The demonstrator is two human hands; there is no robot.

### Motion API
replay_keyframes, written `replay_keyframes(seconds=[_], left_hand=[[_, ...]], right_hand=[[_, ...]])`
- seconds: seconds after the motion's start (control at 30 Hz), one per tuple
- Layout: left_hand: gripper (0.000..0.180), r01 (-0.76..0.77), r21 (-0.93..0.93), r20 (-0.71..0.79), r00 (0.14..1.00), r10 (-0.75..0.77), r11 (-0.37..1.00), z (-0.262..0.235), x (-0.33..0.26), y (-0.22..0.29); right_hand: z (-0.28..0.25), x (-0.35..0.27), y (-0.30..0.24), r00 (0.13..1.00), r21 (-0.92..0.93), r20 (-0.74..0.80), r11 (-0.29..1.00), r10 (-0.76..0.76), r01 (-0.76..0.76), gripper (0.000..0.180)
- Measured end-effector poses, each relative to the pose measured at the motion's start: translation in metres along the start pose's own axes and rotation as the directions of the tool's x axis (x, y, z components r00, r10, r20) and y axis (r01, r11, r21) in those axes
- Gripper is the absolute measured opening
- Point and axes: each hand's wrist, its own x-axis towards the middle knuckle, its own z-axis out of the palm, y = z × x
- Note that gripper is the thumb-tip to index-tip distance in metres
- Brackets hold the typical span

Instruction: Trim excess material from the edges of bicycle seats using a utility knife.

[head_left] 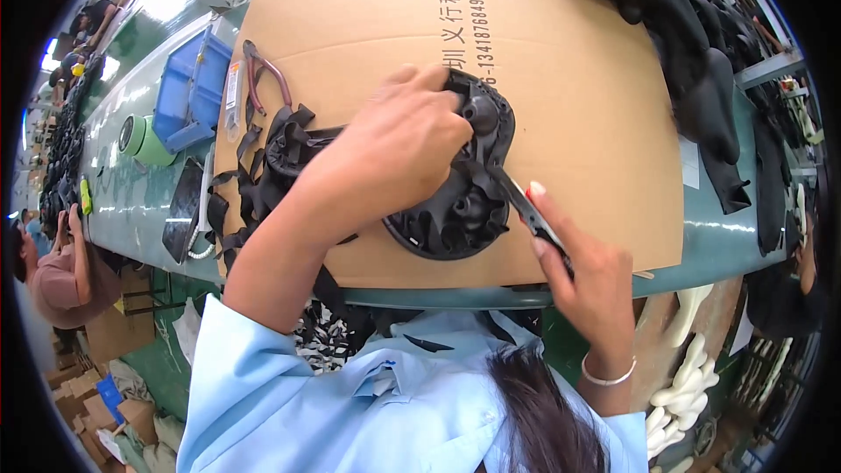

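Observation:
A black moulded part [460,210] with rounded lobes and hollows lies on the cardboard sheet in front of me. My left hand [399,136] reaches across it, its fingers closed on the part's far rim; the fingertips are partly hidden. In my right hand [578,267] is a slim grey utility knife [539,219] with a red bit near the thumb. The knife's tip meets the part's right edge, by the notch between two lobes. Black trimmed strips [250,180] lie in a heap to the left, partly behind my left forearm.
Red-handled pliers [267,74] rest on the cardboard [587,123], near a blue bin [194,88] and a green round object [144,140]. Black covers [692,61] pile up at the right. A dark phone-like slab [182,210] lies left. Another person [74,276] works at the far left.

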Motion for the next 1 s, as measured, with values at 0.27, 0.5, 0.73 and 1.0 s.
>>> replay_keyframes(seconds=[0.27,0.5,0.73,1.0], left_hand=[[0.015,-0.205,-0.106,-0.491,0.862,0.128,0.973,0.048,0.023,-0.022],[0.021,0.388,-0.698,-0.413,0.468,-0.781,0.602,0.046,0.028,-0.029],[0.041,0.633,-0.768,0.400,0.355,-0.845,-0.098,0.030,-0.038,-0.010],[0.058,0.130,-0.957,0.241,0.855,-0.460,-0.260,0.009,-0.035,0.031]], right_hand=[[0.009,-0.001,0.008,0.954,0.573,0.237,0.766,0.183,-0.289,0.048],[0.042,-0.054,-0.029,0.963,0.462,0.018,0.852,0.269,-0.247,0.056],[-0.013,0.006,0.036,0.996,0.060,-0.093,0.998,-0.007,0.012,0.051],[-0.055,0.046,0.011,0.878,-0.234,0.412,0.903,-0.243,0.360,0.056]])
